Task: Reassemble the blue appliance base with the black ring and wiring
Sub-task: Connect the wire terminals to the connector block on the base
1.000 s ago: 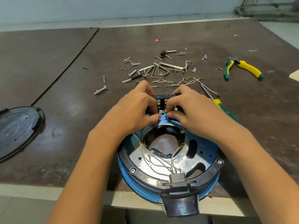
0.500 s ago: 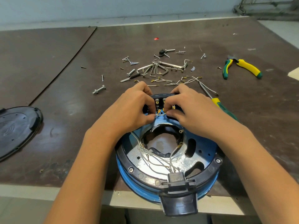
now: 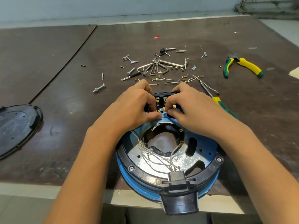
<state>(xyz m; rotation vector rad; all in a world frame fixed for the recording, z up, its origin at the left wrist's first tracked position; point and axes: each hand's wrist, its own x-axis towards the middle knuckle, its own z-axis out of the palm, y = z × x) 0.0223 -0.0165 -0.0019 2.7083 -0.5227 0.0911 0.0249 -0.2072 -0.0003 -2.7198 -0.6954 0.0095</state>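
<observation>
The left hand (image 3: 134, 107) is curled, thumb and forefinger pinching a thin white wire (image 3: 164, 112). The right hand (image 3: 194, 110) pinches the same wire from the other side, just beside the brass tabs of the black terminal block (image 3: 161, 95). That block sits at the far rim of the blue base (image 3: 208, 141), which lies at the near edge of the counter (image 3: 68, 110) with its black ring (image 3: 210, 168) round the rim. Loose screws (image 3: 98, 89) lie farther off. The tabs stand close together and the fingers partly hide them, so the wire could go onto the wrong tab. A hard push might bend a tab or tip the base, which seems to overhang the edge.
</observation>
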